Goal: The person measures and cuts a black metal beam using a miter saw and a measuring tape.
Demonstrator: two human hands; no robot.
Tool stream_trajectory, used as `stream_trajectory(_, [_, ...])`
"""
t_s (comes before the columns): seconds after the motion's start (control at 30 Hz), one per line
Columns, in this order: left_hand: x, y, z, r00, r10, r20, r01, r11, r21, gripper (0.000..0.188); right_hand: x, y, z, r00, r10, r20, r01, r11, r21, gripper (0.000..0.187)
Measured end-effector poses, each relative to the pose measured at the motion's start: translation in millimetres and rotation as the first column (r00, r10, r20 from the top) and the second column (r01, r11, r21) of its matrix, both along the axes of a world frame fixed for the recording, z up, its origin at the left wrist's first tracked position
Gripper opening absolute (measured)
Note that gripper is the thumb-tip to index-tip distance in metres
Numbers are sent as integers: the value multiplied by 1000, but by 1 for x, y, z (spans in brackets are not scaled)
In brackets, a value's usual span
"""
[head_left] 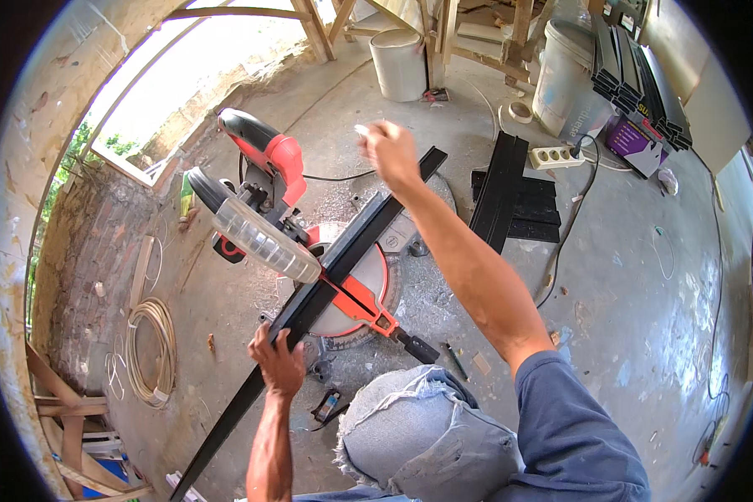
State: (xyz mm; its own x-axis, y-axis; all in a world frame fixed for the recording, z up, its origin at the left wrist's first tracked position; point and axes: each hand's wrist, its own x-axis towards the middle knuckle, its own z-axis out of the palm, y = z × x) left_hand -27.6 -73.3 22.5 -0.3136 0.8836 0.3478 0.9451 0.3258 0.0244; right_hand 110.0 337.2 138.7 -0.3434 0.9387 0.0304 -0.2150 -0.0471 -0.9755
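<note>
A long black profile strip (376, 227) lies slantwise across the red and grey mitre saw (286, 163), against its fence and under the clear blade guard (268, 238). The saw head is tilted up to the left. My left hand (278, 364) holds the strip left of the blade, its fingers curled over the top edge. Above the strip's far right end is my right hand (391, 155), raised off it. Its fingers are closed, with a small whitish bit at their tips that I cannot make out. The saw's front handle (417, 347) points toward my knee.
Black strips (500, 188) lie stacked on the floor at right, near a white power strip (558, 156). More profiles (636, 84) rest over a purple box (636, 144). Two white buckets (397, 65) stand behind. A coiled hose (151, 351) lies left; cables cross the floor.
</note>
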Motion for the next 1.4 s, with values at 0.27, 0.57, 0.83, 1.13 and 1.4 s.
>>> stream_trajectory(0.27, [-44, -77, 37, 978, 160, 130, -93, 905, -415, 70, 51, 14, -194, 649, -279, 708, 314, 946, 86, 53])
stream_trajectory(0.57, [-38, -81, 51, 956, 235, 174, 3, 587, -809, 54, 47, 8, -187, 967, -130, 220, 181, 955, -233, 25])
stream_trajectory(0.83, [15, -112, 45, 928, 42, 369, 336, 330, -882, 58, 110, -23, -76, 987, 26, -161, -29, 1000, -13, 22])
stream_trajectory(1.13, [28, -86, 46, 888, 45, 458, 420, 326, -847, 64, 158, -73, 12, 898, 426, 112, -438, 839, 324, 25])
stream_trajectory(1.4, [41, -8, 190, 683, -224, 695, 243, 967, 73, 73, 86, -151, 67, 746, 638, 190, -621, 564, 544, 27])
